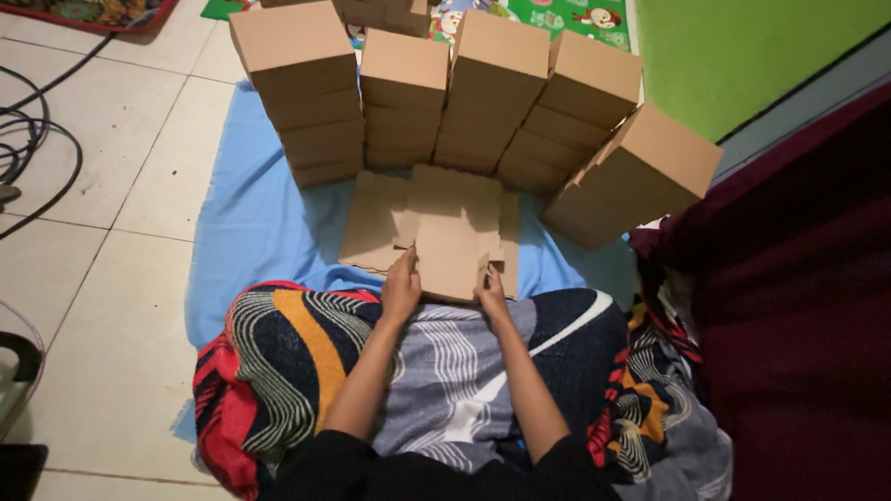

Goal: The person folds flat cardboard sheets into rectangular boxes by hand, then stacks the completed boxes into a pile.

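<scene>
A flat, unfolded brown cardboard box blank (444, 232) lies on a blue cloth (251, 232) just past my knees. My left hand (402, 288) grips its near left edge, and my right hand (491, 295) pinches its near right edge. A side flap stands slightly raised near my right hand. More flat blanks (371, 223) lie underneath, spread to the left. Behind them rise several stacks of folded brown boxes (408, 93).
A tilted stack of boxes (640, 176) leans at the right, next to a dark maroon cushion (798, 306). Black cables (37, 130) trail over the white floor tiles at the left. A green wall (742, 46) stands at the back right. Striped fabric covers my lap (436, 371).
</scene>
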